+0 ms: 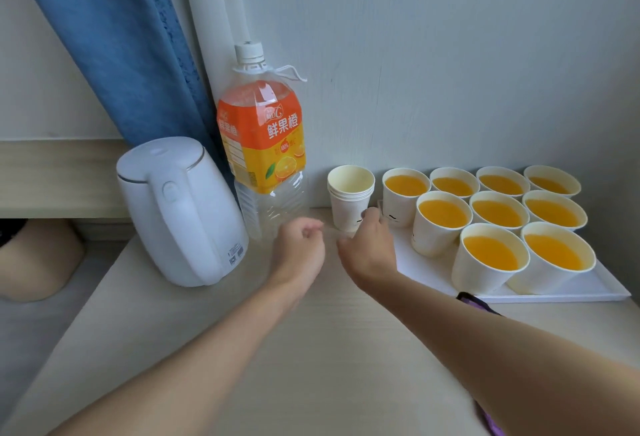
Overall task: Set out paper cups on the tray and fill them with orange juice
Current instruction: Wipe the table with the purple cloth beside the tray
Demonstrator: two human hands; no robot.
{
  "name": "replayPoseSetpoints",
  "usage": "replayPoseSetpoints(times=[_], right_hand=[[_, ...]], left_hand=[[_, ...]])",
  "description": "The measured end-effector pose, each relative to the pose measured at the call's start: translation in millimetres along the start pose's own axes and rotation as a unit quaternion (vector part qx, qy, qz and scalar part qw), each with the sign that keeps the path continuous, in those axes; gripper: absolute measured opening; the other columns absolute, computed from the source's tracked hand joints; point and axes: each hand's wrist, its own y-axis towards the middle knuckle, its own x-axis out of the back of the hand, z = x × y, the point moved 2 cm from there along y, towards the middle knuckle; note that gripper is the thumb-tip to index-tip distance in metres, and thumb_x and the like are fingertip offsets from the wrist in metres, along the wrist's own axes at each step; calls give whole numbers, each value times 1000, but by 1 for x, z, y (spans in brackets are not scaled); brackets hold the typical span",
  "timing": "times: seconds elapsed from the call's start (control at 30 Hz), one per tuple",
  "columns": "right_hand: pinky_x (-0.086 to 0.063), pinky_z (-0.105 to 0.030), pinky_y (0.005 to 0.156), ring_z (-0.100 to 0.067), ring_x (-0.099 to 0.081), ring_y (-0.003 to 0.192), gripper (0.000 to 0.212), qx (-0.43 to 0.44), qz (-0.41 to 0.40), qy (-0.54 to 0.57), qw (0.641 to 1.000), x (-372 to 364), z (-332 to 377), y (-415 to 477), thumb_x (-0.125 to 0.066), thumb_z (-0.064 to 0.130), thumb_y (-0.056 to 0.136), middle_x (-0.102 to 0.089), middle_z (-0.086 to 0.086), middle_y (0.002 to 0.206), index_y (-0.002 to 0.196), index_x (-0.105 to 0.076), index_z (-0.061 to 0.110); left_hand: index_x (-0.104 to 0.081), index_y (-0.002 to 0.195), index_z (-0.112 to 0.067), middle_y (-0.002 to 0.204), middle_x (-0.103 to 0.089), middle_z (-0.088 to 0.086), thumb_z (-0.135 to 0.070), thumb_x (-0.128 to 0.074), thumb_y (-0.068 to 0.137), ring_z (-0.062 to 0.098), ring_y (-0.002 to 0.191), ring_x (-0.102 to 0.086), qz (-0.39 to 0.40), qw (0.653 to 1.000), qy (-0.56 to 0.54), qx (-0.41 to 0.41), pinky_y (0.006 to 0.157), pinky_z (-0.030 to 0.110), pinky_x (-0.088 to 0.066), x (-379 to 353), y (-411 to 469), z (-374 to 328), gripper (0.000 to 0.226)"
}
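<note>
Several paper cups (441, 224) filled with orange juice stand on the white tray (571, 292) at the right. A stack of empty paper cups (348, 200) stands on the table just left of the tray. The tall juice bottle (263, 144), capped and nearly empty, stands upright by the wall. My right hand (369, 245) reaches between the stack and the tray's far left corner, fingertips by the stack's foot; whether it grips either is hidden. My left hand (299, 245) hovers in front of the bottle, fingers curled, with nothing seen in it.
A white electric kettle (180, 210) stands at the left of the beige table (294, 349), close to the bottle. A blue curtain (131, 44) hangs behind them. The wall runs right behind the cups and tray.
</note>
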Motion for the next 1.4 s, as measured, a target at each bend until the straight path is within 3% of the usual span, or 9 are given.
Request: replayPoseSetpoints(times=[0.1,0.2,0.33,0.6,0.8,0.93,1.07,1.3,1.4], right_hand=[[-40,-39,100,-31,-47,120,52,67,44,18,997,-7,17,-17,-62,19,86,-47,-14,128,132,-40,6],[-39,-35,102,-28,-43,126,68,112,77,43,990,-12,44,-28,-69,27,85,-43,-12,137,141,-36,7],[-31,-33,107,-28,-32,136,75,164,107,8,981,-19,72,-28,-65,28,88,-34,-12,148,149,-27,6],[-38,-38,97,-33,-39,123,53,139,67,-39,987,-24,78,-15,-63,28,87,-40,-13,132,130,-43,6],[-43,-41,98,-32,-48,123,49,94,36,11,995,-16,72,-5,-64,27,90,-50,-15,130,129,-42,6],[-43,-36,88,-31,-54,117,38,91,25,15,995,-12,69,0,-57,22,95,-58,-13,124,130,-46,12],[-40,-33,79,-33,-56,113,34,58,15,10,998,-7,66,2,-55,21,99,-61,-15,120,127,-46,5],[-40,-30,72,-32,-62,101,23,47,9,10,999,-5,66,12,-57,19,98,-67,-15,110,117,-58,6],[-41,-31,72,-32,-62,102,24,44,6,12,999,-6,66,12,-56,20,99,-67,-14,111,118,-57,7]], left_hand=[[-66,89,-21,99,-73,2,3,-45,92,23,98,-70,-121,991,-37,-52,84,33,-53,35,-24,-5,31],[-54,128,-13,132,-56,4,2,-48,96,17,118,-57,-174,981,-39,-71,89,19,-40,56,-31,-24,36],[-27,154,-19,153,-36,7,0,-52,86,26,139,-42,-121,991,-34,-33,115,44,-42,55,-12,-42,75],[-25,150,-19,147,-33,9,-13,-61,91,29,139,-38,-75,997,0,-2,113,47,-43,55,3,-41,69],[-32,143,-19,144,-42,7,-19,-70,90,24,128,-49,-44,999,8,-15,88,31,-43,54,16,-35,65],[-38,130,-22,140,-43,5,-34,-72,93,23,127,-47,-28,1000,-2,-8,98,35,-42,48,25,-33,52],[-31,116,-23,122,-47,-6,-29,-69,98,18,113,-48,-23,999,-23,-22,91,32,-38,44,28,-35,43],[-27,118,-24,121,-43,-7,-25,-67,100,13,111,-42,-10,999,-35,-23,93,30,-37,39,30,-43,45],[-27,119,-25,121,-42,-9,-26,-69,99,15,111,-44,-7,999,-37,-21,101,42,-47,39,31,-42,46]])
